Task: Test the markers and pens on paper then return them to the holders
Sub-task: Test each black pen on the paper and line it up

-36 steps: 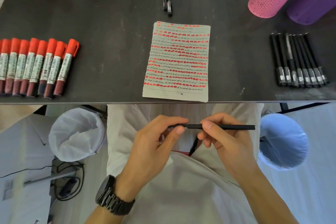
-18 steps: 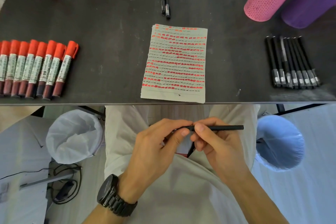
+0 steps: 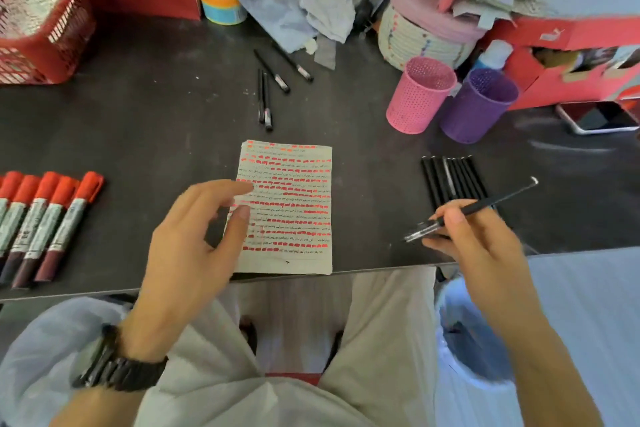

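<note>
While the dark table [image 3: 156, 121] is pretty cluttered at the back, the front part is laid out neatly. Far left there's a red mesh basket [image 3: 45, 42], and below it a tight row of fat markers [image 3: 45, 222] with bright red caps, whitish labelled barrels and dark maroon ends, lying side by side near the table's front edge.

Dead centre sits the sheet of paper [image 3: 294, 198], greyish, lined, slightly dog-eared, nearly filled with rows of short red dashes and thin black scribbles. Just behind it lie four loose black pens [image 3: 266, 94], slim and glossy.

The left hand [image 3: 194, 246], with a chunky black watch [image 3: 114, 364] at the wrist, hovers over the paper's left edge, fingers loosely spread and curled, holding nothing; can't tell if a fingertip actually touches the sheet.

Moving right, two perforated round holders stand touching each other: a pink holder [image 3: 417, 97] and a purple holder [image 3: 476, 107], both plastic mesh. In front of them a neat row of thin black pens [image 3: 450, 180] lies on the table.

The right hand [image 3: 481, 246] is closed around one more black pen [image 3: 485, 203], pinched between thumb and fingers, held slanted above the near end of that row, clip end up to the right, silvery tip down-left. It's a bit motion-blurred.
</note>
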### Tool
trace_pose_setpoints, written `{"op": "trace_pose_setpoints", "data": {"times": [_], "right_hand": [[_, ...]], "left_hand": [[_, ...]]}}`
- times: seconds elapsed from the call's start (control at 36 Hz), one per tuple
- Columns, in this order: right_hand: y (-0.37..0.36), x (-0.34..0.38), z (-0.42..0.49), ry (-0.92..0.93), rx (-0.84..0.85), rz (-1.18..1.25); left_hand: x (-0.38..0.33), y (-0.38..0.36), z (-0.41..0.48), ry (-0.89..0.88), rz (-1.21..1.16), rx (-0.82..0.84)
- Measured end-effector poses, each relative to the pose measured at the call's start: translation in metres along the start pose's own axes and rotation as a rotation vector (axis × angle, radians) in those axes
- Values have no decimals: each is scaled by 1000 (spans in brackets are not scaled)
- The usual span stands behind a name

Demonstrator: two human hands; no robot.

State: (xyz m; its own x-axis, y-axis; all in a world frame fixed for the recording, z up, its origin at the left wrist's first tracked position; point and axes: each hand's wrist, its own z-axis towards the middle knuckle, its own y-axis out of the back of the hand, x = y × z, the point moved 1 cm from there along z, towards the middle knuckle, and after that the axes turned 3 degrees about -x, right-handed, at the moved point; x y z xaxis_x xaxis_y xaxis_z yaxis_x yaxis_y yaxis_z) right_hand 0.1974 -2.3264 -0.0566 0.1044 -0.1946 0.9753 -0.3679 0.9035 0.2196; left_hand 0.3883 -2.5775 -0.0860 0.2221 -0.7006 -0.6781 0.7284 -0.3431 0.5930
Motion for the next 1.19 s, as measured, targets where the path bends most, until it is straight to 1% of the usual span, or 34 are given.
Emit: {"op": "trace_pose_setpoints", "data": {"times": [0.14, 0.22, 0.31, 0.36, 0.53, 0.61, 0.86, 1.08, 1.19], "right_hand": [[56, 7, 66, 72, 31, -479], [75, 5, 94, 33, 26, -760], [82, -3, 110, -44, 19, -893], [85, -10, 116, -85, 4, -921], [86, -27, 122, -122, -58, -1018], [82, -32, 120, -133, -62, -1048], [77, -38, 117, -139, -115, -976], [76, -41, 111, -164, -107, -918], [70, -42, 107, -110, -191, -925]], "left_hand": [[37, -13, 28, -62, 236, 153], [47, -23, 30, -64, 301, 246], [51, -28, 24, -41, 341, 290], [52, -28, 21, -33, 353, 290], [51, -25, 22, 9, 358, 303], [52, -25, 22, 12, 371, 306], [52, -25, 21, 14, 358, 284], [53, -25, 20, 13, 375, 288], [51, -25, 21, 16, 360, 279]]}}
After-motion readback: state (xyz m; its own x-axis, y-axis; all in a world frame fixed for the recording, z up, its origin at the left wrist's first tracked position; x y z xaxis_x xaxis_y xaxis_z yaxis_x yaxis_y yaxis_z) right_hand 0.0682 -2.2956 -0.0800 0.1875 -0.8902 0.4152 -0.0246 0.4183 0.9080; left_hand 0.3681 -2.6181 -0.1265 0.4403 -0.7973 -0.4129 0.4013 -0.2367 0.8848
